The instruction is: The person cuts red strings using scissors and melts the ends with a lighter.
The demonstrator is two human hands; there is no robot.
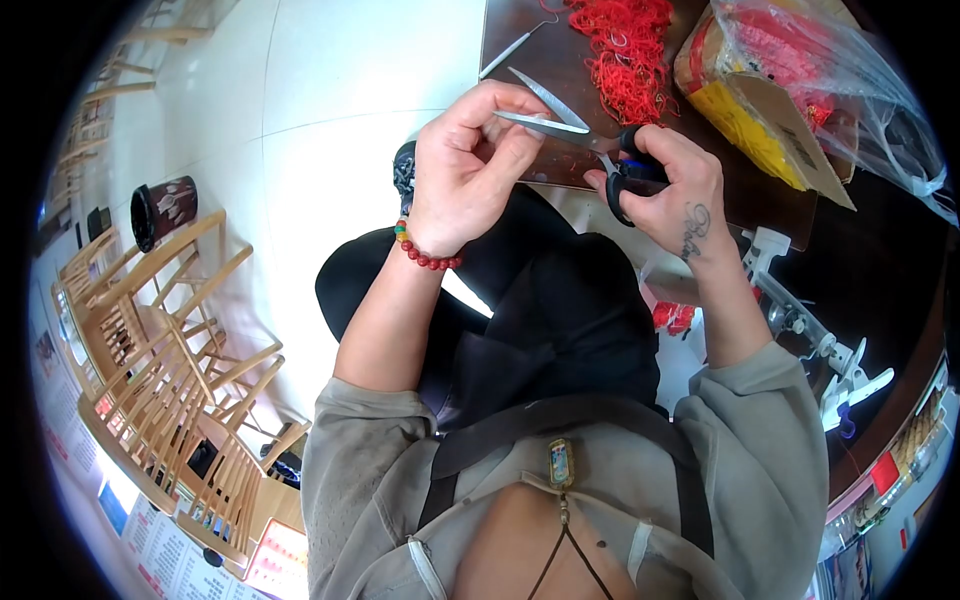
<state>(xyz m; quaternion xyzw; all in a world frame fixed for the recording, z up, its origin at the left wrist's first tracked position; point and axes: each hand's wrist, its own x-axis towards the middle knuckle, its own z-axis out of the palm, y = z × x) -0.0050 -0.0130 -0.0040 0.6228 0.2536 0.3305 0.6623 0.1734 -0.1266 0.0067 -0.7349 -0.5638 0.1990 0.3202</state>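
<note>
Scissors (598, 143) with black handles are in my right hand (678, 188), its thumb and fingers through the loops. Their blades stand apart and point left, over the fingertips of my left hand (468, 165). That hand is closed, thumb and fingers pinched together; whatever lies between them is too small or hidden to make out. Just beyond the blades, a tangled heap of red cord (628, 62) lies on the dark table (553, 72). A slim tool with a pale handle and a thin hooked tip (507, 54) rests near the table's left edge.
An opened cardboard box (790, 125) with a clear plastic bag (850, 65) stands at the back right. A white and metal device (815, 345) is right of my right forearm. Wooden chairs (170, 340) and a dark bin (165, 212) stand on the left.
</note>
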